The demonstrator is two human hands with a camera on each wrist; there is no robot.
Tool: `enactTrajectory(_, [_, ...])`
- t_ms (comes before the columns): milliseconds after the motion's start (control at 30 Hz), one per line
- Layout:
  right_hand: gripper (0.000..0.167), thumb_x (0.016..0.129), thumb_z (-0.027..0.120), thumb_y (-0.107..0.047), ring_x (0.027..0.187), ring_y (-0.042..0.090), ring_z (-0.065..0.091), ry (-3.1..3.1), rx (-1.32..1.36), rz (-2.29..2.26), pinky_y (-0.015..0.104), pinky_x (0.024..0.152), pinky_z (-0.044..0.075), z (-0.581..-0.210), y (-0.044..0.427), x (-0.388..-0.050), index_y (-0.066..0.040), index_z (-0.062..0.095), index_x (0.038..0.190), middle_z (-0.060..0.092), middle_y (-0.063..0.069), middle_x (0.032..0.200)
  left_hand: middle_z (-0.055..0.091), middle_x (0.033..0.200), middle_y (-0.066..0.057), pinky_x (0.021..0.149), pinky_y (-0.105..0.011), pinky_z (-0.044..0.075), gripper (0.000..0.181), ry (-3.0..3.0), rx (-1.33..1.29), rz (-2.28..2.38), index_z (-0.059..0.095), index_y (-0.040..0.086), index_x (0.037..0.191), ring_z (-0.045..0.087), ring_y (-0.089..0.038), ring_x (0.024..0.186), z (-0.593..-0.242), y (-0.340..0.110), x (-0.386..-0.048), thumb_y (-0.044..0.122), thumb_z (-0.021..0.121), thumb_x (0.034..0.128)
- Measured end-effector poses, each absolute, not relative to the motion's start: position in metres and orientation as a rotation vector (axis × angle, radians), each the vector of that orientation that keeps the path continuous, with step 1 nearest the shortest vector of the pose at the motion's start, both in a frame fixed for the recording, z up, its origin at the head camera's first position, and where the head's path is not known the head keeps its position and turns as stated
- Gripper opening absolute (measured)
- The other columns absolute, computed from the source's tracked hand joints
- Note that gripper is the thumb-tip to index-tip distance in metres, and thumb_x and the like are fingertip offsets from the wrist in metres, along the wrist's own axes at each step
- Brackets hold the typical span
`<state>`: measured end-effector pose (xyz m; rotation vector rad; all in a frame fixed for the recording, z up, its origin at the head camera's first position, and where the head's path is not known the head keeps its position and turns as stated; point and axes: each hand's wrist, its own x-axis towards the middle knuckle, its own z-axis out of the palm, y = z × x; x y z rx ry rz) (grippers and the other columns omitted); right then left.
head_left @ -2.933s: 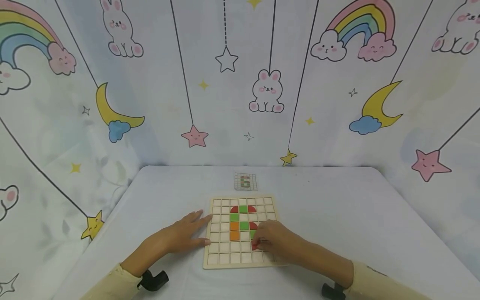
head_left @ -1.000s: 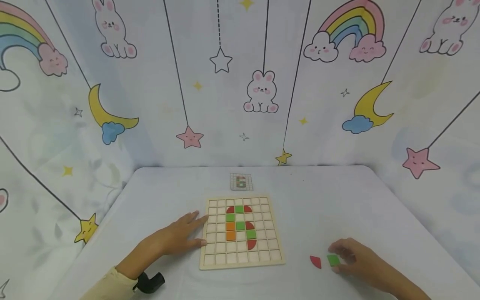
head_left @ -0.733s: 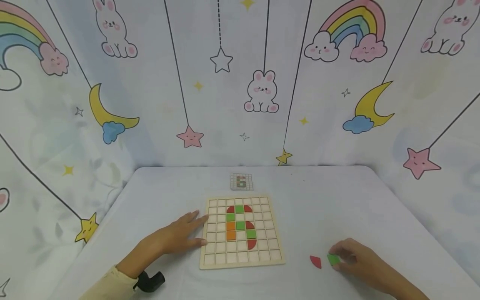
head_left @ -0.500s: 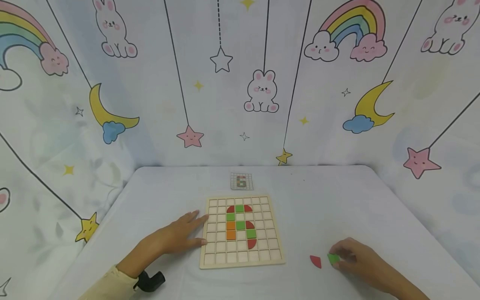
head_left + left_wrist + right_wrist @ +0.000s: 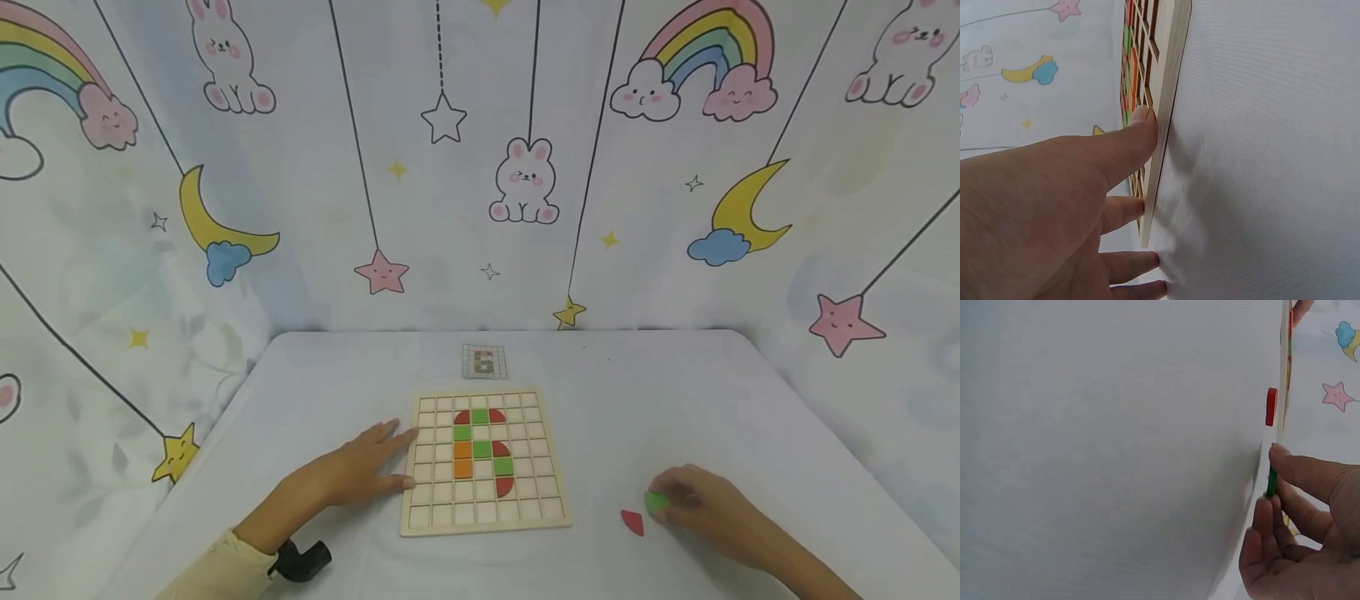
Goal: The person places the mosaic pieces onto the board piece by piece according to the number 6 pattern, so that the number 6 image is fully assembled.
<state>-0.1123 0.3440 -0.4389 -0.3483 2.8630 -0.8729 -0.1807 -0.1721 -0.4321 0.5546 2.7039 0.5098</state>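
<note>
My right hand (image 5: 708, 510) pinches a green square tile (image 5: 656, 502) between thumb and fingers, right of the board; the right wrist view shows the green tile (image 5: 1272, 481) edge-on. Close to its left, a red quarter-round tile (image 5: 632, 522) lies on the table. My left hand (image 5: 352, 467) rests with spread fingers against the left edge of the wooden grid board (image 5: 442, 530). In the left wrist view the thumb (image 5: 1138, 134) touches the board's rim. Red, green and orange tiles (image 5: 463, 459) sit in the board's middle squares, several of them along a curved figure.
A small card (image 5: 484, 362) with a grid and a coloured figure lies behind the board. The table (image 5: 637, 400) has a white cloth, and a patterned backdrop (image 5: 315, 167) stands around it. A black wrist device (image 5: 302, 562) hangs by the left sleeve.
From the board, my right hand has moved right to the loose tiles, leaving a red tile in the board. It has picked up the green tile. My left hand stays at the board.
</note>
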Motion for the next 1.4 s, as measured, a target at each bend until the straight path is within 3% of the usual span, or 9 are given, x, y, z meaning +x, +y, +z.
enactTrajectory(233, [0.026, 0.092, 0.081, -0.024, 0.104, 0.016, 0.067, 2.838, -0.358, -0.914, 0.026, 0.086, 0.059, -0.429, 0.318, -0.130, -0.014, 0.073, 0.115, 0.071, -0.007, 0.111, 0.026, 0.173, -0.021, 0.124, -0.067, 0.029, 0.082, 2.705, 0.562, 0.507, 0.037, 0.021, 0.166, 0.024, -0.045, 0.159, -0.432, -0.173, -0.180, 0.057, 0.067, 0.0992])
enactTrajectory(567, [0.023, 0.091, 0.083, -0.022, 0.099, 0.011, 0.063, 2.849, -0.450, -0.929, 0.028, 0.087, 0.059, -0.427, 0.268, -0.155, -0.016, 0.074, 0.111, 0.068, -0.009, 0.104, 0.026, 0.173, -0.019, 0.124, -0.065, 0.030, 0.082, 2.706, 0.552, 0.500, 0.037, 0.024, 0.166, 0.025, -0.043, 0.159, -0.436, -0.173, -0.183, 0.059, 0.067, 0.0985])
enactTrajectory(1067, [0.021, 0.090, 0.083, -0.023, 0.097, 0.013, 0.058, 2.708, -0.614, -0.950, 0.028, 0.082, 0.054, -0.428, 0.172, -0.163, -0.017, 0.075, 0.108, 0.062, -0.009, 0.102, 0.026, 0.173, -0.019, 0.122, -0.067, 0.031, 0.083, 2.710, 0.534, 0.503, 0.037, 0.024, 0.166, 0.026, -0.044, 0.159, -0.434, -0.171, -0.182, 0.059, 0.068, 0.0977])
enactTrajectory(1400, [0.021, 0.088, 0.088, -0.026, 0.088, 0.010, 0.053, 2.711, -0.759, -0.863, 0.023, 0.078, 0.049, -0.424, 0.142, -0.161, -0.019, 0.076, 0.104, 0.058, -0.010, 0.095, 0.028, 0.172, -0.020, 0.122, -0.066, 0.032, 0.083, 2.713, 0.543, 0.516, 0.039, 0.021, 0.165, 0.028, -0.045, 0.158, -0.432, -0.171, -0.182, 0.057, 0.071, 0.0972])
